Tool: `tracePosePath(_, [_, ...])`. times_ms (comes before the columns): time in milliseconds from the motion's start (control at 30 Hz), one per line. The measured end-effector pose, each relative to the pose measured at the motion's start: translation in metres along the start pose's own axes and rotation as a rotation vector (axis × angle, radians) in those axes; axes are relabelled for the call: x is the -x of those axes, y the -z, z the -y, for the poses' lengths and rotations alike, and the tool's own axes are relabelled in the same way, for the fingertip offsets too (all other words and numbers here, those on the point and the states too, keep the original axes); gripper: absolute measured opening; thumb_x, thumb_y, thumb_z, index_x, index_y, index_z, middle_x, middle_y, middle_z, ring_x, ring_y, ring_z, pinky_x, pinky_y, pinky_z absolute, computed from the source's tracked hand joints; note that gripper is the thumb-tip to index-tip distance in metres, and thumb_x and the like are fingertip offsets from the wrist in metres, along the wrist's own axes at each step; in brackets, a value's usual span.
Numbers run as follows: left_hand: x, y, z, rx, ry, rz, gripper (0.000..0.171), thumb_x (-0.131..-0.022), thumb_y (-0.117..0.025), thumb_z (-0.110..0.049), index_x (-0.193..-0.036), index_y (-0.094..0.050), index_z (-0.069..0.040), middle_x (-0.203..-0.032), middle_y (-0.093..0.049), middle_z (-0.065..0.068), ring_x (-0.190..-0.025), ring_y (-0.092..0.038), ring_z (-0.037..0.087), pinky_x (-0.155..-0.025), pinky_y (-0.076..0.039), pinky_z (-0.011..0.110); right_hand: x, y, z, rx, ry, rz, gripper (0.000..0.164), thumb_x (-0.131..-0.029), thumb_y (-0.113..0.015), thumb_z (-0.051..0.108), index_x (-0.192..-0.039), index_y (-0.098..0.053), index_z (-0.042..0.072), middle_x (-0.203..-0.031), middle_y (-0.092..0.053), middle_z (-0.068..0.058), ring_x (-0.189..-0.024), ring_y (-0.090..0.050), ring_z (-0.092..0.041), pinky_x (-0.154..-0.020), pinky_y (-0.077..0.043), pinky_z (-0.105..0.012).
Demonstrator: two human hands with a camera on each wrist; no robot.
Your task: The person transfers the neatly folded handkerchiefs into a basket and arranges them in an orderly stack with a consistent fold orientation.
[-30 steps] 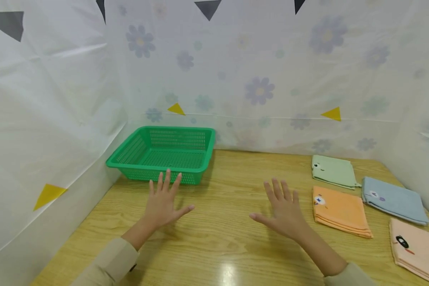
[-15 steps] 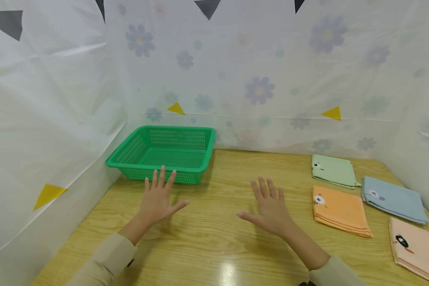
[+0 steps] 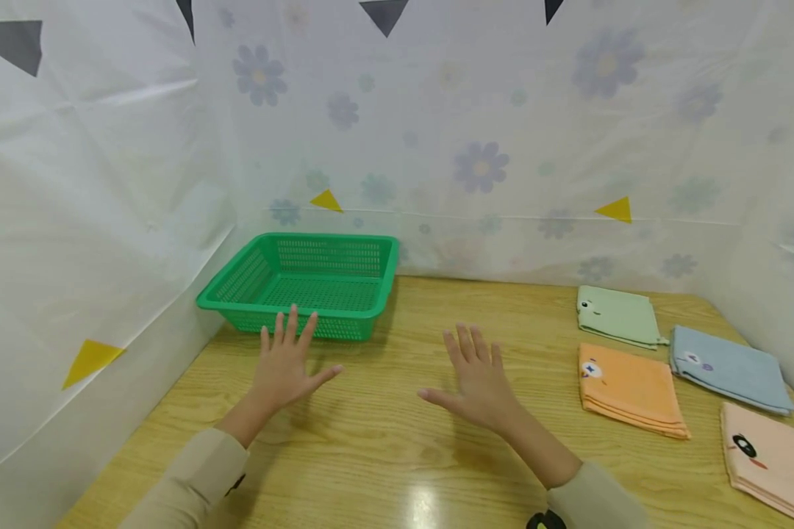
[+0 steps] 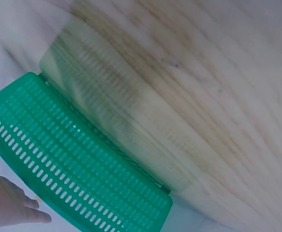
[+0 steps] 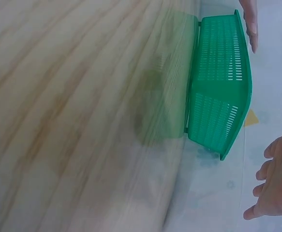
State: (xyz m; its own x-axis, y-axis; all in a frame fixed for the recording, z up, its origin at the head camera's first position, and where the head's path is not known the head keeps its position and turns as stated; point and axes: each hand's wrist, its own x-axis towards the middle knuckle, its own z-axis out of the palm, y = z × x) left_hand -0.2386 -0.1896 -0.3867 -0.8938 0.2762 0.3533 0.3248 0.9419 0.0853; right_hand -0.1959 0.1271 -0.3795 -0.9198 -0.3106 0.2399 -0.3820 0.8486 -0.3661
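Note:
My left hand (image 3: 282,371), palm down with fingers spread, hovers over the table in front of a green plastic basket (image 3: 304,323). Its fingertips overlap the basket's front wall in the head view. My right hand (image 3: 479,389) is held the same way over the middle of the table, thumb pointing left, and holds nothing. To its right lie several folded cloths with little embroidered faces: an orange cloth (image 3: 631,389) nearest the hand, a green cloth (image 3: 617,316) behind it, a blue cloth (image 3: 731,369), and a pink cloth (image 3: 774,455) partly cut off by the frame edge.
The wooden table (image 3: 384,455) is enclosed by white sheeting (image 3: 437,110) with a flower print at the back. Yellow triangles (image 3: 614,210) mark the sheeting. The basket stands at the back left, close to the left sheet.
Both hands have drifted left, the right one farther, so it is now farther from the orange cloth. The basket and cloths have stayed in place.

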Motion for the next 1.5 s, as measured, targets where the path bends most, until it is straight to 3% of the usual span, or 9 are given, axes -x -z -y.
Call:
tracePosePath(467, [-0.002,0.001,0.009,0.007,0.023,0.017,0.098,-0.078,-0.053,-0.068,-0.149,-0.02,-0.008,-0.153,-0.005,0.027,-0.139,-0.01,0.05,-0.107,-0.011,0.069,-0.014,-0.014,0.013,-0.032,0.034,0.009,0.102,-0.079,-0.055,0.065,-0.15,-0.012,0.005,-0.155,-0.006,-0.018,-0.144,-0.003,-0.033,-0.111,-0.005,-0.064])
tracePosePath(867, [-0.006,0.001,0.016,0.013,0.027,0.023,0.098,-0.08,-0.053,-0.067,-0.149,-0.018,-0.008,-0.153,-0.003,0.027,-0.139,-0.007,0.05,-0.107,-0.01,0.068,-0.037,-0.015,0.029,0.045,0.079,0.055,0.103,-0.081,-0.052,0.066,-0.15,-0.007,0.004,-0.156,-0.006,-0.017,-0.145,-0.003,-0.033,-0.113,-0.005,-0.06])
tracePosePath(1100, [-0.007,0.001,0.022,0.026,0.048,0.044,0.099,-0.08,-0.049,-0.07,-0.15,-0.016,-0.007,-0.153,-0.002,0.027,-0.139,-0.004,0.05,-0.108,-0.007,0.067,-0.05,-0.02,0.04,0.004,0.11,0.076,0.101,-0.083,-0.053,0.062,-0.149,-0.005,0.002,-0.156,-0.002,-0.017,-0.145,-0.001,-0.031,-0.116,-0.006,-0.053])
tracePosePath(1500, [-0.012,0.003,0.029,0.041,0.016,0.062,0.096,-0.083,-0.048,-0.067,-0.149,-0.016,-0.005,-0.153,-0.005,0.027,-0.139,-0.005,0.05,-0.11,-0.007,0.065,-0.07,-0.026,0.048,-0.025,0.143,0.032,0.095,-0.086,-0.053,0.057,-0.148,-0.012,-0.002,-0.154,-0.012,-0.021,-0.144,-0.008,-0.034,-0.116,-0.012,-0.052])
